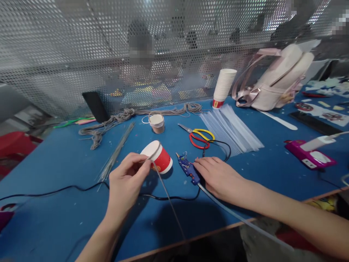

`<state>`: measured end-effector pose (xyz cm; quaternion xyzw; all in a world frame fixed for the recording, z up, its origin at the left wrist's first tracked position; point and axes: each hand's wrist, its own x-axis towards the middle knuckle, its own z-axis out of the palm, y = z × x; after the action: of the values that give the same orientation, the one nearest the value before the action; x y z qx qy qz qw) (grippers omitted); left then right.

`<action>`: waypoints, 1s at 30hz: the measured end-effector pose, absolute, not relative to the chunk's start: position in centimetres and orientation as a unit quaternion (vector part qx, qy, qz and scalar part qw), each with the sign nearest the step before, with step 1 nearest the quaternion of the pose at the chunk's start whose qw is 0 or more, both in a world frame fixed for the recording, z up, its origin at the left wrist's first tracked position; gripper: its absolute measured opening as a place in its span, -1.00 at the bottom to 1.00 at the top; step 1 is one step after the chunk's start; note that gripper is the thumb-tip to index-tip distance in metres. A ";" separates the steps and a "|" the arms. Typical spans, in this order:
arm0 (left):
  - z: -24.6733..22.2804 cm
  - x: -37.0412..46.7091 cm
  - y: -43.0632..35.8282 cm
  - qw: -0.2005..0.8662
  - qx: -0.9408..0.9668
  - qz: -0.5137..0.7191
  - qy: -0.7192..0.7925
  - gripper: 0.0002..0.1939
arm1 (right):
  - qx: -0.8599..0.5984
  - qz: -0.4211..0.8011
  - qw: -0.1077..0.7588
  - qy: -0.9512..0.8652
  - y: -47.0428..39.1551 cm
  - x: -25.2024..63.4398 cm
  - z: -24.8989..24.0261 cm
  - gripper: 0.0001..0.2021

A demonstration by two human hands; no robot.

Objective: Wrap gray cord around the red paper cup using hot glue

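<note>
My left hand [129,173] is closed in a pinch on a thin grey cord [166,191] at the rim of a red and white paper cup [163,160]. The cup is tipped on its side, and the cord crosses its mouth and trails down toward the table's front edge. To the right, a blue hot glue gun [188,169] lies on the table with a long translucent glue stick [231,211] sticking out of its back. My right hand [215,176] rests beside the gun, fingers stretched out and fingertips close to its body; whether they touch is unclear.
Red-and-yellow-handled scissors [200,137], a small cord-wrapped cup [157,124] and translucent glue sticks [231,131] lie beyond my hands. Farther back are grey cord bundles [120,118], stacked cups [225,85], a phone [95,105] and a backpack [280,82]. A black cable [174,198] crosses the front; a purple power strip [311,154] sits right.
</note>
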<state>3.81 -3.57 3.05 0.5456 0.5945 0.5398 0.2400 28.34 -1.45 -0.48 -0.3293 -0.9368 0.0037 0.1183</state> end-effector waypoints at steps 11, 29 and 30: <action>2.6 3.4 -3.3 0.274 0.508 0.564 0.590 -0.92 | -0.286 0.097 0.287 -0.909 0.7 28.9 -1.0 -0.69; 2.5 3.8 -3.5 0.251 0.552 0.540 0.584 -0.89 | -0.221 0.287 0.379 -0.852 -1.4 25.4 0.3 -0.87; 2.5 3.9 -3.5 0.246 0.555 0.539 0.584 -0.89 | -0.229 0.284 0.377 -0.851 -1.4 25.3 0.1 -0.88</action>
<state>3.85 -3.52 2.52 0.5552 0.5841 0.5385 0.2462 25.33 -1.42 0.09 -0.2292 -0.8514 0.2839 0.3767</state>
